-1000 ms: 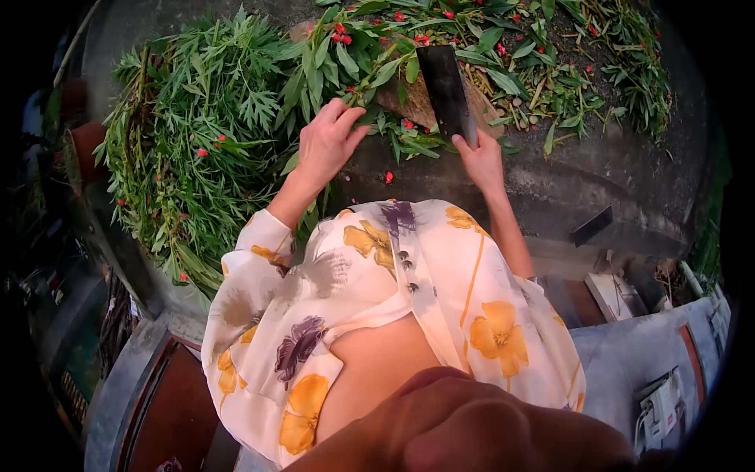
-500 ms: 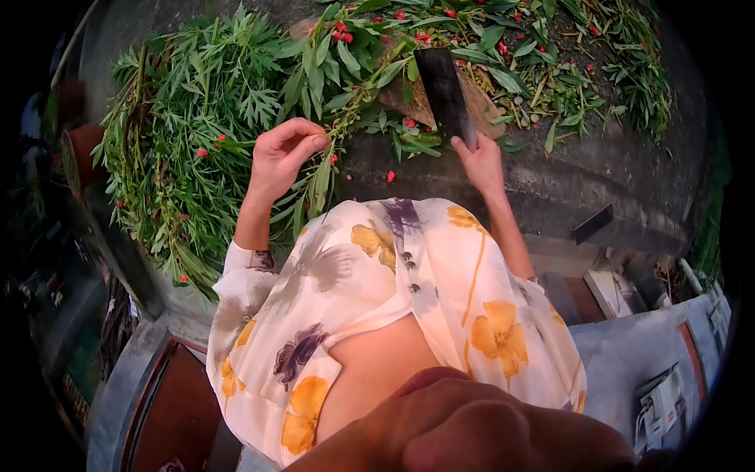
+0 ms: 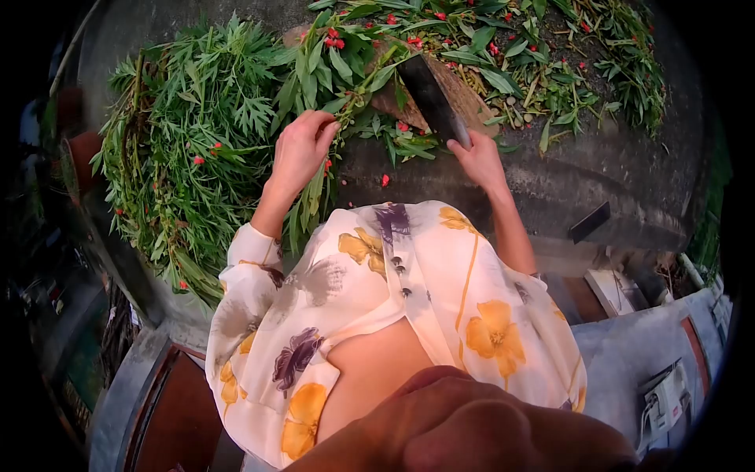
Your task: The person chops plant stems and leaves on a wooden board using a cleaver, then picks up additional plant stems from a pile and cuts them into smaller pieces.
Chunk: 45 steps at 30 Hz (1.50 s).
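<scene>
In the head view, my right hand [image 3: 480,160] is wrapped round the handle of a dark, broad-bladed cleaver [image 3: 427,89]. Its blade slants up and left over a brown wooden chopping board [image 3: 464,96]. My left hand [image 3: 300,148] is closed, fingers bent and thumb close to them, at a bundle of leafy stems [image 3: 336,106]. Those stems run up and right to the board, behind the blade; the fingertips' exact hold is partly hidden. Red blossoms [image 3: 334,38] show among the leaves.
A large heap of green leafy plants [image 3: 197,126] lies at the left. Cut leaves and stem pieces [image 3: 543,94] are scattered on the right of the dark stone surface [image 3: 613,177]. A small dark flat piece [image 3: 590,223] sits near the front edge.
My left hand has moved right and slightly up along the stems. The cleaver has shifted a little left and tilted more to the left, still in my right hand.
</scene>
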Motion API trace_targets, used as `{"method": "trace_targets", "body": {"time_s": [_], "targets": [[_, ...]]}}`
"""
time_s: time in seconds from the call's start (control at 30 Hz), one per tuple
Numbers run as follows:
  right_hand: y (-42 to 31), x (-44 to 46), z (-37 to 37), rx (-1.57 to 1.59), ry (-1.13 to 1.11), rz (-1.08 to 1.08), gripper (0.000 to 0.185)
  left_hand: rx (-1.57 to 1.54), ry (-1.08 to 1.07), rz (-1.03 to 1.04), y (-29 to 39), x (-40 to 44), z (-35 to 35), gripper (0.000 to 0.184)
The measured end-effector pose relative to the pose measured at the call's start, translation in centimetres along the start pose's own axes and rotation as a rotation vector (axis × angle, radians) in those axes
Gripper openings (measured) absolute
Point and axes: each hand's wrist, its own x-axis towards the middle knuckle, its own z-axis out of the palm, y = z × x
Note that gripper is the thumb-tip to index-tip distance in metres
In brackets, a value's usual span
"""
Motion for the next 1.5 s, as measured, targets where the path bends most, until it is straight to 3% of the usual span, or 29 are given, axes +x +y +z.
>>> {"method": "trace_targets", "body": {"time_s": [0.1,0.17,0.27,0.4,0.47,0.5,0.57,0.6,0.63,0.67,0.7,0.77,0.83,0.9,0.93,0.97,1.03,1.17,1.2,1.3,1.5], "targets": [[-0.9,-0.3,-1.0,-0.034,-0.011,0.022,0.03,0.256,0.008,0.01,-2.4,4.6,6.6,0.029],[-0.7,-0.2,-1.7,-0.05,0.014,0.048,0.029,0.222,-0.015,-0.026,-3.6,5.5,7.8,0.029],[1.0,-1.0,-1.8,-0.002,0.044,0.055,0.03,-0.024,0.11,-0.144,-4.1,4.1,5.8,0.023],[1.5,-1.7,-1.6,0.085,0.085,0.099,0.029,-0.134,0.321,-0.03,-0.1,2.0,1.4,0.023],[1.9,-2.2,-1.9,0.084,0.153,0.092,0.029,0.096,0.242,0.259,3.1,2.6,2.9,0.03],[2.1,-2.5,-1.5,0.113,0.187,0.152,0.025,0.378,0.213,0.504,3.1,2.6,4.5,0.038],[2.1,-2.5,-1.5,0.383,0.055,0.383,0.018,0.583,-0.824,0.423,13.6,4.2,-1.2,0.038],[-2.5,-1.7,-2.5,0.085,0.027,0.302,0.025,0.655,-0.714,0.918,18.0,4.0,-3.0,0.034],[-6.9,-3.2,-3.7,-0.185,0.003,0.231,0.033,0.672,-0.741,1.031,21.0,3.0,-3.6,0.032],[-6.5,-5.7,-4.0,-0.146,0.011,0.253,0.033,0.676,-0.769,1.075,23.5,2.5,-3.2,0.031],[-5.8,-7.8,-6.4,0.4,-0.028,0.283,0.03,0.712,-0.719,1.214,26.4,3.2,-3.4,0.03],[-2.0,0.6,-11.7,1.232,-0.5,-0.063,0.026,0.687,-0.556,1.22,27.6,4.7,-1.4,0.029],[6.2,-1.6,-1.6,0.459,0.106,0.342,0.025,0.603,-0.558,1.252,26.7,4.6,0.2,0.027],[3.9,-5.8,-1.5,0.324,0.275,0.085,0.023,0.443,-0.632,1.187,24.1,3.1,2.4,0.026],[3.9,-2.9,-2.1,0.278,0.177,0.14,0.027,0.397,-0.703,1.171,20.7,1.4,2.6,0.026],[4.8,-5.0,0.5,0.251,0.189,0.138,0.028,0.292,-0.672,0.975,15.9,-2.0,4.9,0.024],[4.9,-3.0,-1.3,0.21,0.25,0.033,0.029,0.072,-0.464,0.63,11.2,3.2,6.4,0.021],[4.4,-3.4,-2.2,0.214,0.204,0.175,0.029,0.122,-0.097,0.32,5.9,4.2,6.1,0.013],[4.2,-3.3,-2.5,0.22,0.193,0.203,0.029,0.135,0.02,0.293,4.6,5.0,6.1,0.014],[4.3,-3.5,-2.5,0.256,0.183,0.202,0.03,0.205,0.107,0.232,3.5,5.3,6.4,0.017],[3.2,-3.9,-2.2,0.174,0.238,0.107,0.031,0.263,-0.049,0.2,0.0,4.8,12.2,0.022]]}}
